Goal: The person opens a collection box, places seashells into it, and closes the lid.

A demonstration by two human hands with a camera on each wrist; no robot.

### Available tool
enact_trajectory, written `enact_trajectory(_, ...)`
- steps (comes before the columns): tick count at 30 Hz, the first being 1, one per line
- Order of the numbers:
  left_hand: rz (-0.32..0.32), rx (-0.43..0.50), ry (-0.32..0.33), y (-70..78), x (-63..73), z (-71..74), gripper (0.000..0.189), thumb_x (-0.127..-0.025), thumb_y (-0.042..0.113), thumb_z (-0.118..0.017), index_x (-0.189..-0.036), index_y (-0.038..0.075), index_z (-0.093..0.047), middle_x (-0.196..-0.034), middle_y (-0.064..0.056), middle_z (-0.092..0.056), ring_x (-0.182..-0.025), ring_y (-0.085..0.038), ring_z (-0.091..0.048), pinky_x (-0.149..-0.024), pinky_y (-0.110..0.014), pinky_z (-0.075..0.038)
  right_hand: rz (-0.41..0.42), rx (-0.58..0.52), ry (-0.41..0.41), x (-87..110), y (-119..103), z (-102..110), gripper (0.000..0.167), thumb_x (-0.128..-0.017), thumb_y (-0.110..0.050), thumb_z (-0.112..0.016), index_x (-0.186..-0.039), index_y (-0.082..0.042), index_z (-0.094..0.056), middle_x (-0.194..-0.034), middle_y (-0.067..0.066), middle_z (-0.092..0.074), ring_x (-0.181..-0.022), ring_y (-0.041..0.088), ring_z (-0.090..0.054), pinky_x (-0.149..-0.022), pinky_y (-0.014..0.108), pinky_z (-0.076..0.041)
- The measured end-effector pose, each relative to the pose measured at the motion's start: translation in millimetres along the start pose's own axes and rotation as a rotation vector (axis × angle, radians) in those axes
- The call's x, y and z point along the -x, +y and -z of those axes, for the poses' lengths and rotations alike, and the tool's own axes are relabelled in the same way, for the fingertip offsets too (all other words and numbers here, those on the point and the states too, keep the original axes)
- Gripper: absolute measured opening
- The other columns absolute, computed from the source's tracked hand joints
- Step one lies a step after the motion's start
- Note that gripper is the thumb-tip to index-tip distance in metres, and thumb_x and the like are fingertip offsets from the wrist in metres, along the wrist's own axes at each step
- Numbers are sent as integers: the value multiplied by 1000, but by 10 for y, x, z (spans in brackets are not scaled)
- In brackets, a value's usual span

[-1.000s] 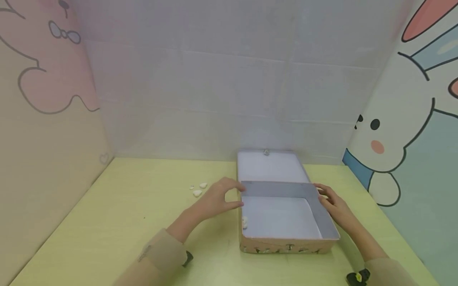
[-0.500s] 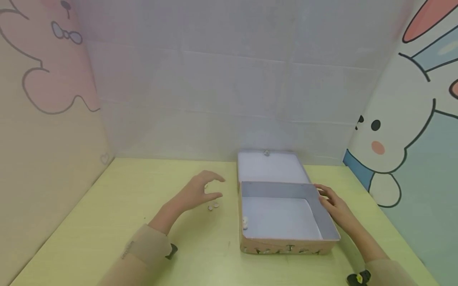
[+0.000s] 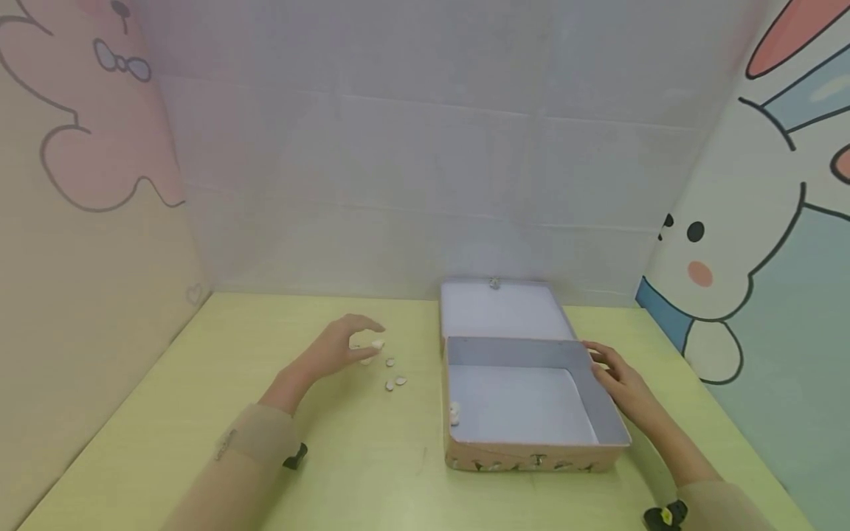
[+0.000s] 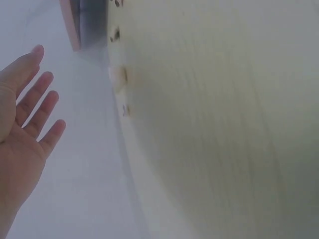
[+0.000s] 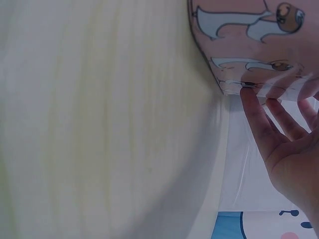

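Note:
My left hand hovers at the left with thumb and fingers apart, holding nothing. Around its fingertips several small whitish pieces lie on the table; their kind is too small to tell. The left wrist view has the spread fingers well apart from a blurred white piece. An open pink suitcase-shaped box stands right of centre, its lid laid back. Inside, by the left wall, sits a small white object. With its fingertips my right hand touches the box's right side, also seen as the printed wall.
A pale yellow table carries everything. A plain whitish wall rises behind it, with cartoon-printed walls at left and right, the right one showing a rabbit. A silver clasp is on the box's front.
My left hand has moved from the box's left rim leftward to the small pieces, uncovering several that the hand and arm had hidden. The right hand and box look still.

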State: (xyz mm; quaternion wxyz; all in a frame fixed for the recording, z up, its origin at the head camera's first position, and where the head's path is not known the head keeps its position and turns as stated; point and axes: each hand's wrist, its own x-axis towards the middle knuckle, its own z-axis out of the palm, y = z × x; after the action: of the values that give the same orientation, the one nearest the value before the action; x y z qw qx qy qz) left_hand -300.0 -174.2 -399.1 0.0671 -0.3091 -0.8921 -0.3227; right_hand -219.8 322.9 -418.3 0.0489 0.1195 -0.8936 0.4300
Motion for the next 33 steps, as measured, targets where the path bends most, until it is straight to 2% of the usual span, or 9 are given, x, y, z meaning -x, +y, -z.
enact_trajectory(6, 89, -20, -44, -188, 23, 39, 37, -83, 15, -72, -118, 6, -63, -122, -11, -62, -120, -33, -51, -103, -50, -38, -10, -12, -4, -4, -5, -2, 45, -101, -19, -41, -143, -4, -31, -133, 32, -44, -110, 47, -54, -74, 19, -48)
enact_trajectory(13, 99, -64, -85, -329, 40, 81, 34, -84, 11, -69, -116, 0, -63, -119, -16, -63, -116, -37, -53, -102, -53, -38, -27, 31, -13, -10, -3, 17, 46, -102, -21, -41, -144, -6, -30, -135, 31, -43, -112, 48, -53, -78, 25, -49)
enact_trajectory(16, 124, -68, -112, -385, 39, 81, 32, -85, 9, -68, -115, 0, -63, -118, -17, -63, -115, -37, -53, -101, -51, -39, -27, 37, -17, -11, 0, 19, 47, -102, -22, -41, -144, -7, -30, -135, 31, -43, -112, 48, -53, -78, 27, -49)
enact_trajectory(20, 161, -57, -152, -460, 48, 73, 31, -85, 5, -67, -115, -1, -62, -118, -18, -62, -115, -38, -53, -100, -51, -41, -25, 39, -16, -12, 9, 11, 47, -101, -22, -41, -144, -7, -30, -135, 31, -44, -111, 47, -54, -77, 24, -49)
enact_trajectory(25, 162, -57, -176, -548, 47, 43, 30, -84, 4, -66, -113, -2, -62, -114, -18, -63, -110, -37, -56, -98, -50, -43, -26, 43, -14, -17, 23, -3, 46, -101, -22, -41, -144, -8, -30, -135, 30, -43, -111, 47, -54, -77, 23, -48)
enact_trajectory(33, 154, -67, -190, -623, 8, -8, 25, -82, 1, -67, -107, -2, -65, -106, -16, -66, -103, -33, -59, -94, -46, -46, -33, 42, -20, -18, 17, -12, 47, -102, -22, -41, -145, -7, -30, -136, 30, -42, -113, 48, -52, -79, 29, -49)
